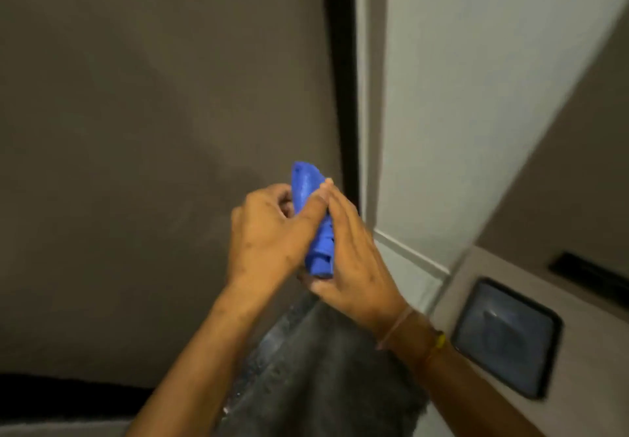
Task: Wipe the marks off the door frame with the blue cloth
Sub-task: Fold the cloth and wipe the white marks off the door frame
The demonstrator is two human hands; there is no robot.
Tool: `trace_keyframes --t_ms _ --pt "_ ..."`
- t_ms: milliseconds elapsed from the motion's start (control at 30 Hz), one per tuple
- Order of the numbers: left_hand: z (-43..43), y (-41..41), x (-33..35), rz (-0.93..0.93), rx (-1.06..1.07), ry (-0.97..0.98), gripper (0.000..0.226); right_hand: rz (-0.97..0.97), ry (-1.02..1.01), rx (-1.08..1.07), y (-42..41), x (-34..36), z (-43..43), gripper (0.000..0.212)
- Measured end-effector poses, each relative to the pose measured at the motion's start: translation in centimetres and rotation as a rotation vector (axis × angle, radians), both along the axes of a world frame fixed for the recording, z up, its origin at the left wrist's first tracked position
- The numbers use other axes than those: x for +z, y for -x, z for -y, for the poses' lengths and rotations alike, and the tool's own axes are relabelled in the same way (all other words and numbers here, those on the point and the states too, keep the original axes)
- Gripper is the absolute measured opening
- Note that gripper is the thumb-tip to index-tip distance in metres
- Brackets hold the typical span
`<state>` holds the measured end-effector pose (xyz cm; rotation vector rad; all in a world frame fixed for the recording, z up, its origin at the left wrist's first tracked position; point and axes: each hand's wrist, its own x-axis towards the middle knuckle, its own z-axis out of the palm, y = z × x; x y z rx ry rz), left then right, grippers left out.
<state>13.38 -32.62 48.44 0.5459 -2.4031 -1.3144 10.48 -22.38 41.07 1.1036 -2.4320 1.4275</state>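
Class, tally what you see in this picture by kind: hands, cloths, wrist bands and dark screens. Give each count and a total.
Hands: 2 (left hand, right hand)
Blue cloth: 1
Wrist bands: 2
Dark screen: 1
Total: 6

Home interior (likely) — brown door, pale door frame, white wall
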Motion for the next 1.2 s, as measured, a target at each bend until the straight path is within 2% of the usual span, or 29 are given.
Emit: trace_keyframes --t_ms 133,233,367,633,733,900,967,1100,1200 --pt "7.4 -8.9 9.0 -0.155 0.081 0.262 0.039 0.005 0.381 0.084 -5.4 8.6 10.1 0.070" --pt "13.3 -15.8 15.2 -0.287 0.156 0.419 0.038 -0.063 0.564 0.142 -9.6 14.7 17.0 0.060" --pt "19.7 -23.4 20.8 -0.406 0.323 0.640 0.028 -0.172 0.667 0.233 -15.8 21.4 24.2 0.060" --pt "28.9 -34.6 28.3 -0.605 0.774 1.153 0.040 -0.588 0.761 0.525 -22.2 32.8 31.3 0.043" --pt "31.5 -37.0 31.2 -0.639 0.867 1.255 0.046 -0.818 0.771 0.486 -23.6 36.4 32.2 0.043" --pt "35.2 -38.9 35.9 -0.655 1.012 1.323 0.052 -1.139 0.715 0.287 -25.4 38.8 32.7 0.034" --pt "36.1 -39.0 37.1 -0.630 1.042 1.360 0.054 -1.196 0.676 0.219 -25.6 39.0 33.2 0.034" --pt "37.9 -38.4 37.7 -0.432 1.026 1.499 0.056 -1.257 0.583 0.087 -26.3 38.7 35.7 0.038" --pt "39.2 -38.2 37.5 -0.337 1.027 1.570 0.057 -1.287 0.360 -0.008 -26.4 38.4 37.5 0.050"
